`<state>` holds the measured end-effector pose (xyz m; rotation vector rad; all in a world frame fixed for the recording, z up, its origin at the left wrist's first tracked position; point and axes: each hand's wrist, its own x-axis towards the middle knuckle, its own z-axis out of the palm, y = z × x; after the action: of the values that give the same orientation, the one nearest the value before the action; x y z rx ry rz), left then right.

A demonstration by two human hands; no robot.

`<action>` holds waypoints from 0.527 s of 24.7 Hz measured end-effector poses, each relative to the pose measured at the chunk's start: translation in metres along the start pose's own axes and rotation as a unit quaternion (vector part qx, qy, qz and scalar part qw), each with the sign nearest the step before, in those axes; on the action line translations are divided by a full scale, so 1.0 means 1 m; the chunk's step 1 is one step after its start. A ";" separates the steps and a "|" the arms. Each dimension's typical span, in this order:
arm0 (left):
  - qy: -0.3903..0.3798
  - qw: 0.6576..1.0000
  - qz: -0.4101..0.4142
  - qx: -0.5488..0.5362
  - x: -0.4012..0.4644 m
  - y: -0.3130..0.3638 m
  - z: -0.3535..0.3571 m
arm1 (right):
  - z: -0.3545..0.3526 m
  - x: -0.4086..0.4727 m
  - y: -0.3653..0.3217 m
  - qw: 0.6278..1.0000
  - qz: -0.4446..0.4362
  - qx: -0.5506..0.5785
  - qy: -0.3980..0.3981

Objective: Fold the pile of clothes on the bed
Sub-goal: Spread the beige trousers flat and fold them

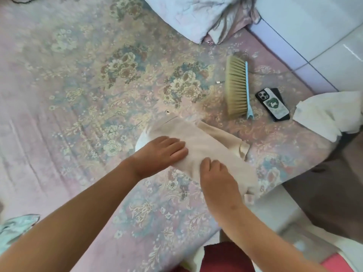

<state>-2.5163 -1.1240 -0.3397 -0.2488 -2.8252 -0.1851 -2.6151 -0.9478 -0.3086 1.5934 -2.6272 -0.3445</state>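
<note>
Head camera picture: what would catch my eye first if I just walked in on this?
Two bare hands pressing a beige garment flat near the bed's edge: the left hand with straight fingers, the right hand beside it. Beyond them, a bristle brush and a phone lie on the pink floral bedspread.

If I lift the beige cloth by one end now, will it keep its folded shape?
Probably not. The beige cloth looks thin and soft, with a flap lying loose at its far side, so it would likely droop and unfold. It seems light. The left hand and right hand press it flat, which suggests it does not stay flat alone.
</note>
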 end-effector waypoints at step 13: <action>-0.188 0.904 -0.385 0.010 -0.057 0.106 0.150 | 0.172 -0.031 0.001 0.978 -0.081 0.108 -0.159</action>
<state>-2.4848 -1.0059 -0.4884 0.9541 -3.1349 -0.2964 -2.6290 -0.8920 -0.4736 1.9783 -2.8578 -0.3602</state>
